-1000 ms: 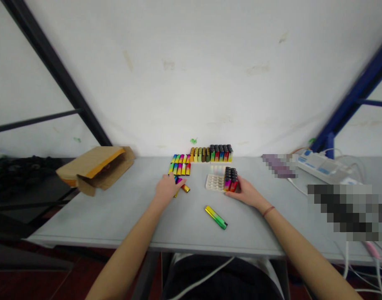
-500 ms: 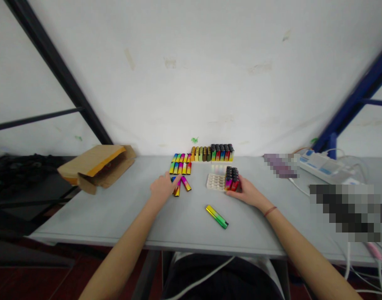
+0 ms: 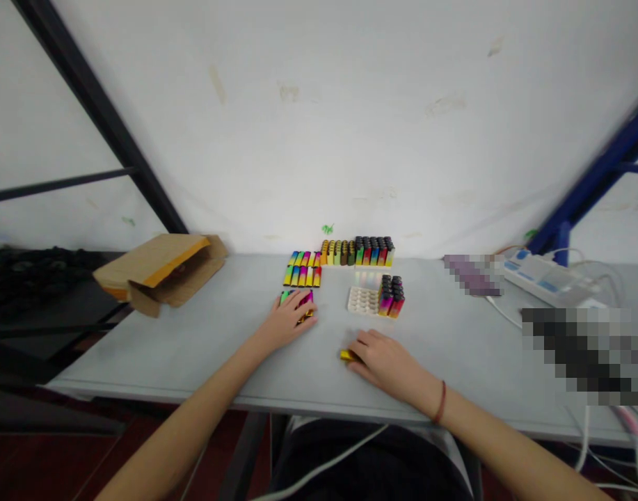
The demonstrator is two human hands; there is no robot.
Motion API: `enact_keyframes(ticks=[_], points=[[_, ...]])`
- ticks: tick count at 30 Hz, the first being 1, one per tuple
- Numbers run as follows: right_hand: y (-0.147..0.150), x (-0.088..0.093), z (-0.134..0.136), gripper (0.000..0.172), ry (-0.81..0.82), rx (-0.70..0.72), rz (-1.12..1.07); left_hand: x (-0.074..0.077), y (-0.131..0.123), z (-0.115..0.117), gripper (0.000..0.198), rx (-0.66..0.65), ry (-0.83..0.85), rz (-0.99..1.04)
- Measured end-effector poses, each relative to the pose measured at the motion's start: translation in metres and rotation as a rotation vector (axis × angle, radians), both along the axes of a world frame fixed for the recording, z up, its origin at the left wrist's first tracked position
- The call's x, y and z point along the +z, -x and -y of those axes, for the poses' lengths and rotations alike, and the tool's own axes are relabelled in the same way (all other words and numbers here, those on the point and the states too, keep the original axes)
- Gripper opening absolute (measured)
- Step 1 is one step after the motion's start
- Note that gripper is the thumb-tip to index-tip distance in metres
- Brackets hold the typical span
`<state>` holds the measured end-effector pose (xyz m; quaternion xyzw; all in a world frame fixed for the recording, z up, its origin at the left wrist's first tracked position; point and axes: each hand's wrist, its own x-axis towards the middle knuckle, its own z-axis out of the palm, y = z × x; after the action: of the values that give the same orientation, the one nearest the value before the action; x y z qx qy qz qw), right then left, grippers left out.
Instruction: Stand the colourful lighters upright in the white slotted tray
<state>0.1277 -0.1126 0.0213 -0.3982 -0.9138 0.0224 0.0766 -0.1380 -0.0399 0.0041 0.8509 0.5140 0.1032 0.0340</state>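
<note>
Head view: left hand (image 3: 286, 323) spread low over a small cluster of lighters (image 3: 310, 297) lying on the worktop (image 3: 235, 306); whether it grips any, I can't tell. Light, flat pressure would suit, I judge; a hard push could skew them into the flat rows (image 3: 302, 276) just beyond. Right hand (image 3: 389, 362) narrow, curled around a single lighter, its yellow end (image 3: 346, 355) poking out nearer the front edge. Best held by its long sides, fingertips snug, since the shiny casing may slip. Pale tray (image 3: 363, 300) beyond, partly filled; upright lighters (image 3: 391, 298) at its right end deserve a clear berth from knuckles.
</note>
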Motion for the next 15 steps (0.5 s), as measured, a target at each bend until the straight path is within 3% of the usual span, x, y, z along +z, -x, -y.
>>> enact_keyframes(ticks=[2,6,10,15], points=[[0.012,0.003,-0.014,0.008,-0.053,0.082,0.062,-0.002,0.008,-0.005,0.037,-0.033,-0.008,0.018],[0.037,0.006,-0.040,0.017,-0.143,0.209,0.037,-0.006,0.024,-0.011,0.040,-0.021,-0.038,0.017],[0.055,0.000,-0.052,0.030,-0.125,0.100,0.026,-0.006,0.046,-0.017,0.055,-0.061,-0.070,0.027],[0.068,-0.001,-0.064,0.036,-0.095,-0.024,-0.029,-0.006,0.059,-0.027,0.042,-0.129,-0.074,0.101]])
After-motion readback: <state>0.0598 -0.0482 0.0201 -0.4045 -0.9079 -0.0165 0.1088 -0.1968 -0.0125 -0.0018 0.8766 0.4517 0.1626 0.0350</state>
